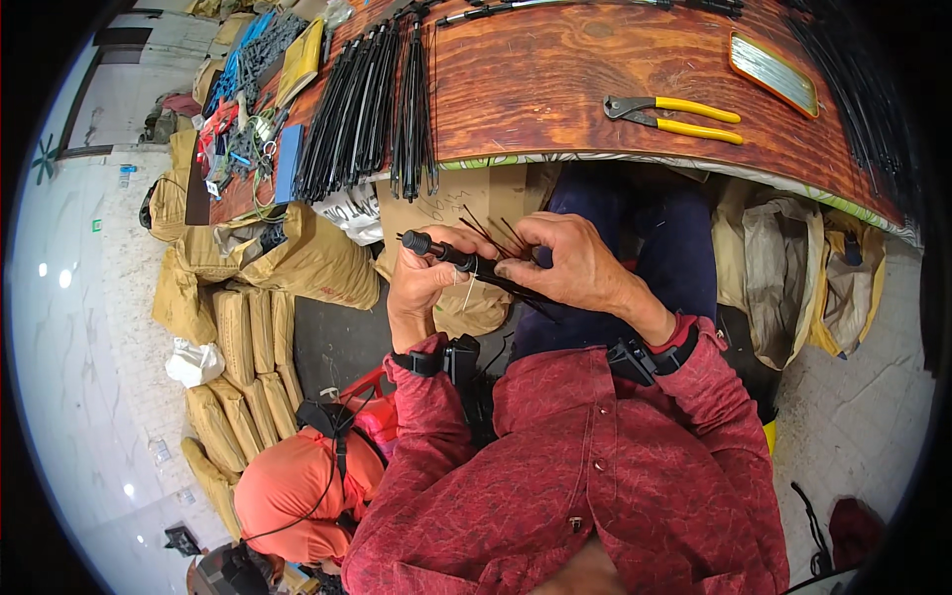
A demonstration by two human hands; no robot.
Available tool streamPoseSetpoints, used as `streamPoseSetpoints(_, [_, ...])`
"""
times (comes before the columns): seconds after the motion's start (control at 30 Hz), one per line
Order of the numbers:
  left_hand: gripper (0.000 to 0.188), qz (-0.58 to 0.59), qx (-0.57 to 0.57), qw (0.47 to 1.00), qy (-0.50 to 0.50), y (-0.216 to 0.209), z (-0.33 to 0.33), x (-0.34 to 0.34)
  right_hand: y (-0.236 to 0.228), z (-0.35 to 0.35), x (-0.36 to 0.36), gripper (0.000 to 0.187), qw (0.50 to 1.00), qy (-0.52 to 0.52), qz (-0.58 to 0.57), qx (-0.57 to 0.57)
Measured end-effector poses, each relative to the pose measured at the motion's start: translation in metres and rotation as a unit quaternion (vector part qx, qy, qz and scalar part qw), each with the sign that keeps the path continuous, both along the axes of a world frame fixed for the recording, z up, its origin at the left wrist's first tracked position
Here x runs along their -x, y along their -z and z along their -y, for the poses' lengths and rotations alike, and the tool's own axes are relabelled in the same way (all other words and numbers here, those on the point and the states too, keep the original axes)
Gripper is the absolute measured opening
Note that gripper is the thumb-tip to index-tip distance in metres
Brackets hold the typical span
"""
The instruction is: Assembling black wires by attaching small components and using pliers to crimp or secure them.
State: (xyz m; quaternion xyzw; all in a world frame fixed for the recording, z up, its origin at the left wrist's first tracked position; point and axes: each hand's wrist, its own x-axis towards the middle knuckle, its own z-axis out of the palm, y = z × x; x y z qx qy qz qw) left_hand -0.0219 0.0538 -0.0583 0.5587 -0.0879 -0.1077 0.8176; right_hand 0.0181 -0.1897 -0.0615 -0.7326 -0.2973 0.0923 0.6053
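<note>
Over my lap I hold a black umbrella frame (454, 257), tilted, its ridged round end pointing to the upper left. My left hand (409, 288) is closed around the shaft near that end. At the other side my right hand (573, 263) is closed, thumb and forefinger against the frame where thin dark ribs fan out. A pale thread or thin wire hangs from the shaft between my hands. Part of the ribs is hidden behind my right fingers. Pincers with yellow handles (684, 116) lie on the wooden table (535, 74) ahead.
Bundled black umbrella frames (347, 109) lie at the table's left, near a yellow booklet (300, 61). A yellow-rimmed tray (773, 73) of thin metal pieces sits at the right. Brown sacks (312, 263) stand left. A person in an orange head covering (297, 491) is close at lower left.
</note>
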Motion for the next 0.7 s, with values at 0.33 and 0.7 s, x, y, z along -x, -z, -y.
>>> streamPoseSetpoints(0.33, [0.041, 0.048, -0.009, 0.999, -0.023, 0.012, 0.004, -0.007, 0.009, -0.004, 0.002, 0.024, 0.997, 0.034, -0.062, -0.039])
streamPoseSetpoints(0.7, [0.039, 0.002, -0.027, 0.998, -0.048, 0.013, 0.004, -0.006, 0.007, 0.003, -0.001, 0.026, 0.997, -0.033, 0.032, -0.055])
